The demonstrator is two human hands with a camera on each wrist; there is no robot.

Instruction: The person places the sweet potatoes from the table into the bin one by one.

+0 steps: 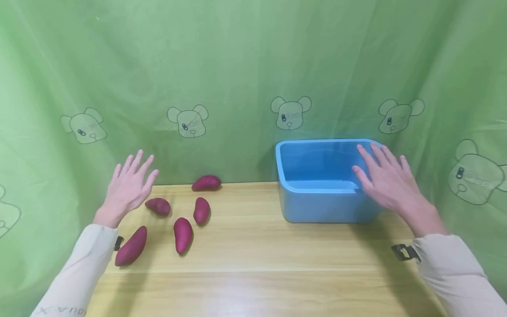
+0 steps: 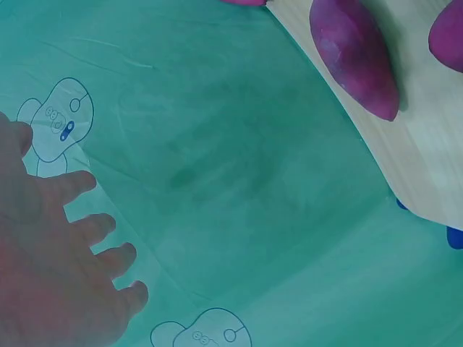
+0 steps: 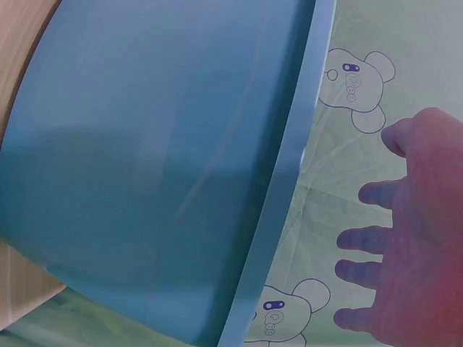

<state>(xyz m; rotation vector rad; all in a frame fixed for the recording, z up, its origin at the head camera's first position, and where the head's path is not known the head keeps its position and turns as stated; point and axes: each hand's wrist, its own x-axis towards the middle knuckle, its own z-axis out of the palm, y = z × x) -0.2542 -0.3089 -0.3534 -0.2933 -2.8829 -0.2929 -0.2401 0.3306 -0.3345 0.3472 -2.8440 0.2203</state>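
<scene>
My left hand (image 1: 127, 188) is raised at the table's left with fingers spread, holding nothing. Below and to the right of it lie several purple sweet potatoes (image 1: 183, 235), loosely scattered on the wood. Nearest to that hand is a small sweet potato (image 1: 159, 206); a larger one (image 1: 132, 246) lies by the left sleeve. In the left wrist view, a sweet potato (image 2: 354, 58) shows near the table edge. With its fingers straight and apart, my right hand (image 1: 390, 182) hovers over the right end of a blue plastic bin (image 1: 325, 207). Nothing is in its grasp.
The bin stands at the back right of the light wooden table (image 1: 245, 251). Green curtain (image 1: 237, 53) printed with bear heads hangs behind the table and along both sides. Black straps (image 1: 404, 252) show at the cuffs.
</scene>
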